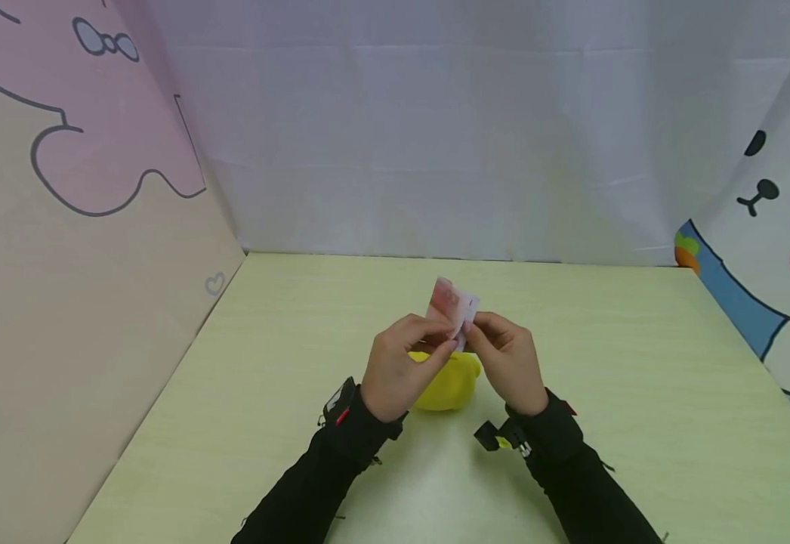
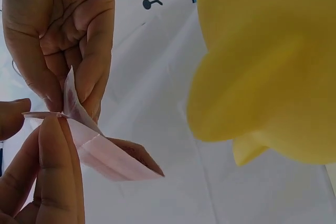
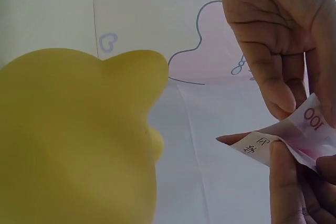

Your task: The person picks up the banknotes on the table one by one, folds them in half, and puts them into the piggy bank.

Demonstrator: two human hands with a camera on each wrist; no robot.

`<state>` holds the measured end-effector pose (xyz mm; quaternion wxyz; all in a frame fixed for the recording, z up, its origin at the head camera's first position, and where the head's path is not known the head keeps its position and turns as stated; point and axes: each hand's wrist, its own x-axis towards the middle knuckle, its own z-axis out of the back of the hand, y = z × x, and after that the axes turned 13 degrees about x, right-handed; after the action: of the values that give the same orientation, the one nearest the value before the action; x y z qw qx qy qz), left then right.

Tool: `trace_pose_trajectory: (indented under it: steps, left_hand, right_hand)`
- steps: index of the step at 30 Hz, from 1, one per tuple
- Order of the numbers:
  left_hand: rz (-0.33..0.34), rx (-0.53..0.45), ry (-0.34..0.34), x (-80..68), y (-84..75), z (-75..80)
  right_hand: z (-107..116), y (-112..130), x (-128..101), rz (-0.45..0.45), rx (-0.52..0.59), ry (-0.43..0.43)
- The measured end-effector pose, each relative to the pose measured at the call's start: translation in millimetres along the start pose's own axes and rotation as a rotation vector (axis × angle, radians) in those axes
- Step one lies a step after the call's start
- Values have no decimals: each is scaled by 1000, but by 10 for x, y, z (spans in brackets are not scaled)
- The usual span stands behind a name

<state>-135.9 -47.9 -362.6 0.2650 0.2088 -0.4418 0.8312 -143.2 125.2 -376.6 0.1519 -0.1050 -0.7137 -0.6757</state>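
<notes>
Pinching folded, creased, pinkish paper note [image 1: 444, 302] with left hand [image 1: 402, 368] and right hand [image 1: 509, 363], near centre of head view. Partly hiding smooth, rounded yellow object [image 1: 445, 387] below, cut off in both wrist views; maybe plastic.

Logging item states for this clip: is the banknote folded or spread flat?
Folded loosely: the pink 100 banknote shows creases and flaps standing apart, held by the left hand and right hand.

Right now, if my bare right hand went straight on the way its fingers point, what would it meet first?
Most likely the creased pink-and-white paper banknote, which your right hand pinches. Beyond it, your bare left hand seems next, though the head view leaves depth unclear.
</notes>
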Motion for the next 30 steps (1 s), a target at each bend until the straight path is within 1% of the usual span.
trace_pose_trajectory:
  steps: [4, 9, 15, 20, 26, 30]
  left_hand:
    - [-15, 23, -13, -2, -15, -24]
    - [-38, 87, -30, -8, -24, -42]
    - [-45, 143, -45, -10, -14, -53]
    - [-42, 162, -44, -6, -19, -61]
    - [-31, 168, -35, -4, -25, -69]
    - [-31, 172, -41, -5, -27, -80]
  right_hand:
    - [-9, 5, -10, 5, 19, 10]
    - [-20, 6, -16, -1, 26, 12]
    - [-28, 4, -18, -1, 35, 20]
    - [-21, 8, -22, -4, 41, 30]
    - [-15, 23, -29, -34, 84, 34]
    - [-16, 35, -27, -40, 59, 31]
